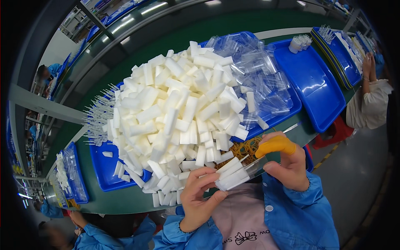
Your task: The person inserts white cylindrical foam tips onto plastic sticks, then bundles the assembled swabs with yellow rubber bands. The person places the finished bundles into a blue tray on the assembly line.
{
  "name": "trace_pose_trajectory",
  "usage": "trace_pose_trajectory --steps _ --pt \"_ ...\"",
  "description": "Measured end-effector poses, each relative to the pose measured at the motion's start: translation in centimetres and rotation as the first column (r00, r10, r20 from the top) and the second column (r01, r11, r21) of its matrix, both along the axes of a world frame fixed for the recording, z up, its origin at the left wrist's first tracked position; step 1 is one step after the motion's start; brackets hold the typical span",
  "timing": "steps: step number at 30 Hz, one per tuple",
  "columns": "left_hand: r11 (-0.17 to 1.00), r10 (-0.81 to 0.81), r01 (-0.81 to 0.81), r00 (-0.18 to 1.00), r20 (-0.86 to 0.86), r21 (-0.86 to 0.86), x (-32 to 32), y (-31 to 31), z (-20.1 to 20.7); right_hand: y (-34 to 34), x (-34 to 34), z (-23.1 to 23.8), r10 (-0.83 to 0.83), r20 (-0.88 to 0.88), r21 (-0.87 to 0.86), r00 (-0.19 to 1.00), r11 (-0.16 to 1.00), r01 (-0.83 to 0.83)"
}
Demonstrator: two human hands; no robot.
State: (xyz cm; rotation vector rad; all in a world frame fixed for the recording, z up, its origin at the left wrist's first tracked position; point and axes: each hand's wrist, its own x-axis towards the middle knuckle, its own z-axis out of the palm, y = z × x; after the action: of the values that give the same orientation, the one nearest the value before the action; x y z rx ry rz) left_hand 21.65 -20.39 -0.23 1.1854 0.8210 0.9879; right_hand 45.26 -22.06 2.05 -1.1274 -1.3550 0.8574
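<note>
White bundle (233,175) in the left hand (199,198), right hand (289,162) at its far end.
Left hand: thumb and fingers closed on the bundle's near end, covering part of it; white pieces and thin rods, seemingly in a clear sleeve. Right hand: half curled, yellow covering over the fingers; whether it grips anything, cannot tell. Bundle held before the chest, at the near edge of the green worktop (125,201). Just beyond, tan rubber bands (246,148), partly hidden by the hands. Then the white foam heap (179,100), burying most of a blue tray (104,168). Right of it, clear sleeves (266,75), overlapping, uncountable. Far right, a co-worker (368,102), cut off by the dark rim.
</note>
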Motion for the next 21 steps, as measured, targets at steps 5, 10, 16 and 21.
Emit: trace_pose_trajectory --steps 5,10,16,21 --pt "0.993 -0.021 0.036 0.992 0.126 -0.117 -0.9 0.1 -0.4 -0.8 -0.4 -0.2 -0.025 -0.002 -0.008 1.000 1.000 0.025" --pt "0.983 -0.045 0.083 0.973 0.228 -0.162 -0.9 -0.1 0.5 -2.3 -1.6 -0.3 -0.017 0.037 0.080 0.999 0.997 0.014" --pt "0.990 -0.103 0.123 0.962 0.254 -0.064 -0.9 -1.1 0.4 -3.5 -3.4 -0.4 -0.034 0.019 0.080 0.999 0.996 0.033" --pt "0.987 -0.109 0.135 0.961 0.254 -0.089 -0.7 -1.1 0.4 -3.6 -3.2 -0.5 -0.041 0.054 0.055 0.998 0.998 0.038"
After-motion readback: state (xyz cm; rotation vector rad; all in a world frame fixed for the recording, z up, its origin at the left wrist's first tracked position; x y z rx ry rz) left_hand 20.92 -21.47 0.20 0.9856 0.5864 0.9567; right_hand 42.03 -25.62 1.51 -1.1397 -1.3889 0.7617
